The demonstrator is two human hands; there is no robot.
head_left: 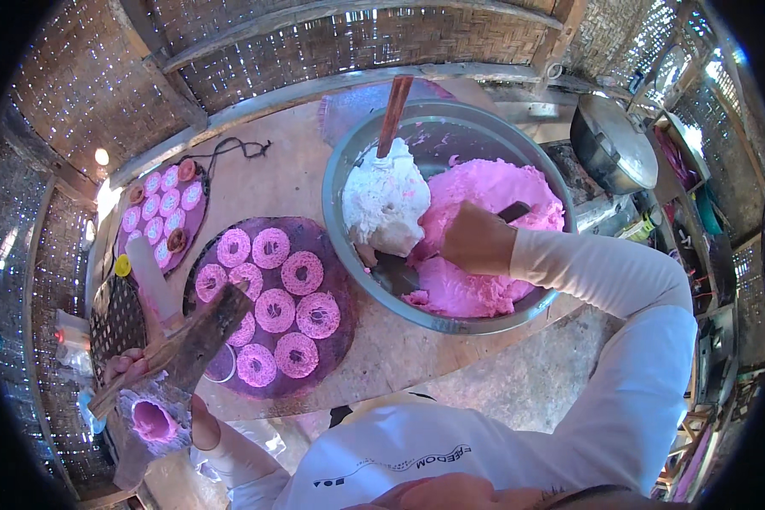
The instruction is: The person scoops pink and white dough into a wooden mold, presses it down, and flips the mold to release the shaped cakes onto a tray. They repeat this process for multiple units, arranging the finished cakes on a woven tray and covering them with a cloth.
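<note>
**Visitor:** Hands first, please. What were they doing?

**Onlooker:** The right hand (478,240) was down inside a wide metal basin (348,161) at the far side of the worktop (289,170), closed around a dark-handled scraper (513,212) and pressed into a mound of pink dough (493,191). The left hand (127,367) was low at the near left edge, gripping a wooden press (197,338) with a cloth-wrapped mould (155,418) under it, pink dough showing in its hole.

**Visitor:** What else sat in the basin?

**Onlooker:** A lump of white dough (387,204), touching the pink, with a wooden stick (393,115) standing in it.

**Visitor:** And between the hands?

**Onlooker:** A round dark tray (340,331) carrying pink dough rings (274,309), close together. A second tray (197,223) of paler rings lay farther left.

**Visitor:** What looked risky?

**Onlooker:** To my eye, three things. The long end of the press hung over the near tray, so a careless swing might have crushed a ring. The scraper worked right at the seam of the two doughs, so pink could have smeared into white. And the basin's near rim reached the worktop's edge; a hard push might have tipped it.
</note>
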